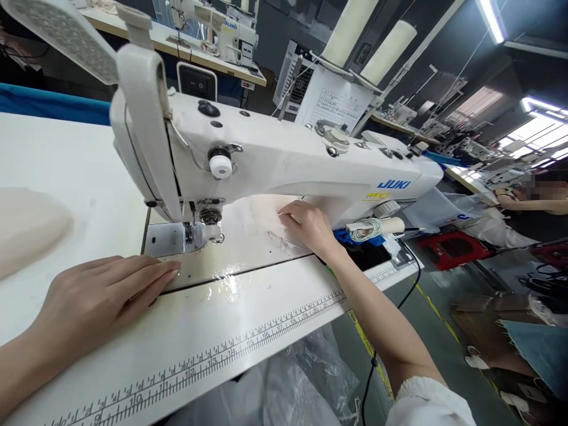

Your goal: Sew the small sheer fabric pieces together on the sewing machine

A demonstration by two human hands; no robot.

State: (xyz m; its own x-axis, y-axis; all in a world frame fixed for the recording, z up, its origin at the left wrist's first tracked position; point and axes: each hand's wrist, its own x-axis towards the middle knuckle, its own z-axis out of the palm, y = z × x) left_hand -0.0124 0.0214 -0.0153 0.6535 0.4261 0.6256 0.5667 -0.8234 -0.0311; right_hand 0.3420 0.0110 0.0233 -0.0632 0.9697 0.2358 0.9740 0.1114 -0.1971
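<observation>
A white JUKI sewing machine [275,160] stands across the table in the head view. My left hand [106,290] lies palm down, fingers stretched out, on the tabletop just left of and in front of the presser foot [190,236]. My right hand [308,228] reaches under the machine's arm, its fingers bent and closed on the edge of a pale pinkish fabric piece [255,210]. Part of that fabric is hidden behind the hand and the machine. Another pale cut fabric piece [31,228] rests on the table at the far left.
A printed ruler strip [231,355] runs along the table's front edge. Thread cones [390,52] stand behind the machine. A wound cord and spool [373,228] sit at its right end. Clear plastic [306,367] hangs below. Another person [541,204] sits far right.
</observation>
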